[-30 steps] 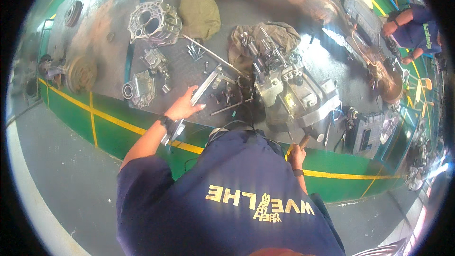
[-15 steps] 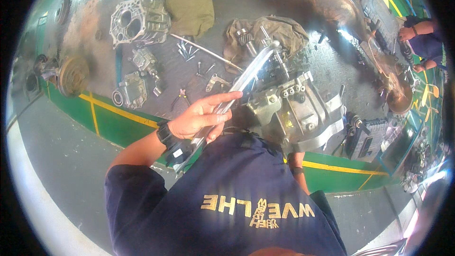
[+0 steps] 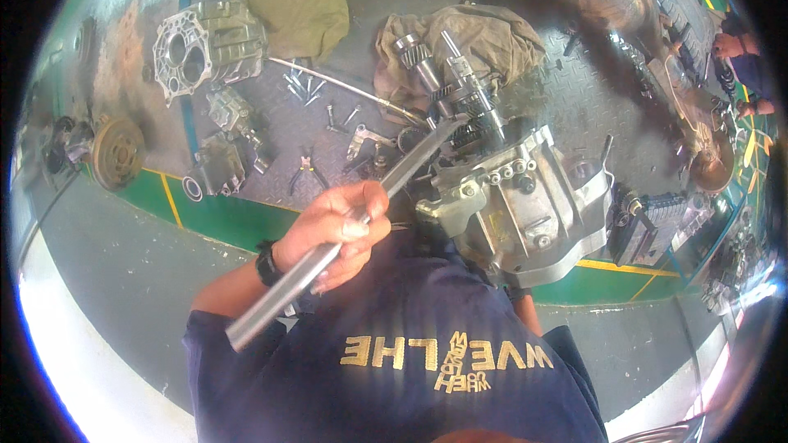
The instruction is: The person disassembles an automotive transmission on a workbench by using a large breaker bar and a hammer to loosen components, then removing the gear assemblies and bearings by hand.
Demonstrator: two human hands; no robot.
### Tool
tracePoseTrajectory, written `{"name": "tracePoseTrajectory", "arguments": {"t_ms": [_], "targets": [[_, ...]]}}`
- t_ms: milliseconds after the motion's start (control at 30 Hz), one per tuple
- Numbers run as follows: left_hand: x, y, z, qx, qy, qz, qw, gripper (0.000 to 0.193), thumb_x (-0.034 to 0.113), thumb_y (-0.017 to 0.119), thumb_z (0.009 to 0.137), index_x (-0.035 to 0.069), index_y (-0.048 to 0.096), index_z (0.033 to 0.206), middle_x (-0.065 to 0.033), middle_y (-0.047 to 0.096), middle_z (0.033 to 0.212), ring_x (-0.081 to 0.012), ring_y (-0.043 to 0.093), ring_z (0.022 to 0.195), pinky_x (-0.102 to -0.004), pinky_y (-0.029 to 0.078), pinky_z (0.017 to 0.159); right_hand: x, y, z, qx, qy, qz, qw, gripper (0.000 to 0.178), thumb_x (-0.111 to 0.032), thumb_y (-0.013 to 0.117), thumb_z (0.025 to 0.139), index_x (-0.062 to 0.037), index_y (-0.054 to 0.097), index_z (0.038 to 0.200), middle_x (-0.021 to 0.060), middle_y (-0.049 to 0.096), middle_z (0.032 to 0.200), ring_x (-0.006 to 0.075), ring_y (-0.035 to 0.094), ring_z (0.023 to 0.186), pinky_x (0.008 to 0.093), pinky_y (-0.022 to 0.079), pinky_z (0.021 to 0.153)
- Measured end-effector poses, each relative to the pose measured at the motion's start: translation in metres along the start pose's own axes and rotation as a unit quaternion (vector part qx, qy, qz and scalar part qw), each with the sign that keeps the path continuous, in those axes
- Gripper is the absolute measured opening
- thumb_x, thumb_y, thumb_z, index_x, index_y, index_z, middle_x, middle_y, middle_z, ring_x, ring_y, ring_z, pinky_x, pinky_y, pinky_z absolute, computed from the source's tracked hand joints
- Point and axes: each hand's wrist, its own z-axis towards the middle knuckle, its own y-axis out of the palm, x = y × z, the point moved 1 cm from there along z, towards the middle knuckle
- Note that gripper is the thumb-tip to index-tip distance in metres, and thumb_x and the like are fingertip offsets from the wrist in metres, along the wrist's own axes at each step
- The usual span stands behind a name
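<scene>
My left hand (image 3: 341, 226) is closed around a long, flat grey metal bar (image 3: 414, 157). Its far end reaches toward the gear shafts (image 3: 469, 105); whether they touch I cannot tell. The bar's near end sticks out below my hand, over my dark shirt. Just right of the bar is a silver gearbox housing (image 3: 529, 201), close against my body, with the geared shafts rising from its far side. My right forearm (image 3: 525, 312) comes up beneath the housing, which hides my right hand and its fingers. A grey-brown cloth (image 3: 513, 41) lies behind the gears.
An open gearbox casing (image 3: 238, 45), a green cloth (image 3: 300, 4), loose bolts (image 3: 305, 89) and pliers (image 3: 305, 172) lie to the left. A long thin rod (image 3: 328, 79) points toward the gears. At right are a dark case (image 3: 652, 234) and another person's hand (image 3: 729, 45).
My left hand has turned from fingers stretched along the bar to a closed grip. The bar's near end has swung out left, toward me. The view has shifted slightly.
</scene>
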Motion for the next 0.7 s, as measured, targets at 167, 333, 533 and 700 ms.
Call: {"name": "tracePoseTrajectory", "arguments": {"t_ms": [167, 333, 533, 700], "targets": [[0.017, -0.017, 0.021, -0.135, -0.001, -0.220, 0.966, 0.019, 0.007, 0.047, 0.102, 0.007, 0.046, 0.121, -0.0126, 0.056, 0.081, -0.0165, 0.050, 0.039, -0.0312, 0.041, 0.027, 0.000, -0.002, -0.005, 0.001, 0.007, -0.006, 1.000, 0.031, -0.032, 0.072, 0.087, -0.0083, 0.071, 0.106, 0.0113, 0.074, 0.102, 0.0297, 0.070, 0.093, 0.0454, 0.054, 0.078], [0.019, -0.016, 0.019, -0.119, 0.049, -0.283, 0.950, 0.023, 0.005, 0.045, 0.099, 0.003, 0.046, 0.122, -0.0173, 0.056, 0.080, -0.0174, 0.051, 0.039, -0.0306, 0.041, 0.028, -0.001, -0.002, -0.003, 0.002, 0.005, -0.018, 1.000, 0.031, -0.032, 0.072, 0.087, -0.0083, 0.071, 0.106, 0.0115, 0.074, 0.103, 0.0300, 0.070, 0.093, 0.0455, 0.054, 0.078], [0.029, -0.026, 0.036, -0.138, 0.076, -0.232, 0.960, 0.029, 0.014, 0.049, 0.103, 0.004, 0.045, 0.130, -0.0145, 0.056, 0.083, -0.0164, 0.053, 0.043, -0.0286, 0.042, 0.030, -0.004, -0.001, 0.000, -0.001, -0.001, -0.026, 1.000, 0.031, -0.032, 0.071, 0.087, -0.0083, 0.071, 0.106, 0.0116, 0.074, 0.103, 0.0303, 0.070, 0.094, 0.0456, 0.054, 0.079], [0.045, -0.011, 0.043, 0.032, 0.234, -0.022, 0.971, 0.085, 0.053, 0.066, 0.091, 0.007, 0.032, 0.154, -0.0130, 0.056, 0.097, -0.0261, 0.061, 0.072, -0.0358, 0.050, 0.050, -0.008, 0.001, 0.002, 0.001, -0.003, -0.031, 1.000, 0.031, -0.032, 0.071, 0.087, -0.0083, 0.071, 0.107, 0.0118, 0.074, 0.103, 0.0306, 0.070, 0.094, 0.0458, 0.054, 0.079]]}}
